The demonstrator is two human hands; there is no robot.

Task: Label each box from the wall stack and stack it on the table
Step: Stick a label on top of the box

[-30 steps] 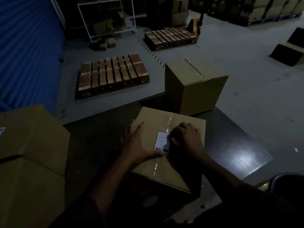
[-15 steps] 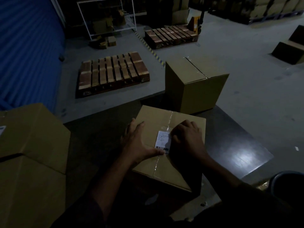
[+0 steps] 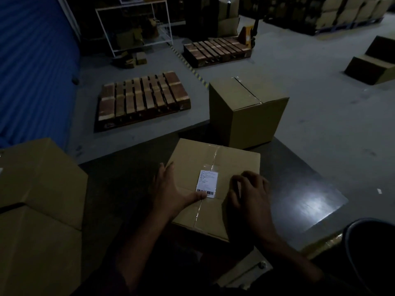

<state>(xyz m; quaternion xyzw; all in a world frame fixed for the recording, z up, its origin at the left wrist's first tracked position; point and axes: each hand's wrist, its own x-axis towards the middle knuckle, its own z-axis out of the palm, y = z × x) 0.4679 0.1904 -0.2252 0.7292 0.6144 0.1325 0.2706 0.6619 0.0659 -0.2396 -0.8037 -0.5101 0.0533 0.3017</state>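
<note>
Near box: brown taped cardboard box (image 3: 215, 167) lying flat on the dark table, close to the near edge, seam of clear tape running down the middle of its top.
Label: white rectangular barcode label (image 3: 207, 183) stuck on the box top just left of the tape seam, barcode end toward 6 o'clock.
Left hand: left hand (image 3: 171, 192) resting on the box's left part, at 9 o'clock from the label, fingers straight and spread toward 12 o'clock, thumb stretched out flat with its tip touching the label's barcode corner; released, grasping nothing.
Right hand: right hand (image 3: 250, 194) resting on the box top at 3 o'clock from the label, apart from it, fingers loosely bent with tips on the cardboard; nothing held.
Far box: taller brown cardboard box (image 3: 245, 113) standing upright on the table's far edge, at 1 o'clock from the near box, just beyond it; whether touching, cannot tell.
Table: dark glossy table top (image 3: 299, 193) with a bright reflection at 3 o'clock.
Left stack: large brown cardboard boxes (image 3: 40, 199) stacked at 9 o'clock.
Floor: two wooden pallets (image 3: 143, 99) on the grey floor at 11 and 12 o'clock, well beyond the table.
</note>
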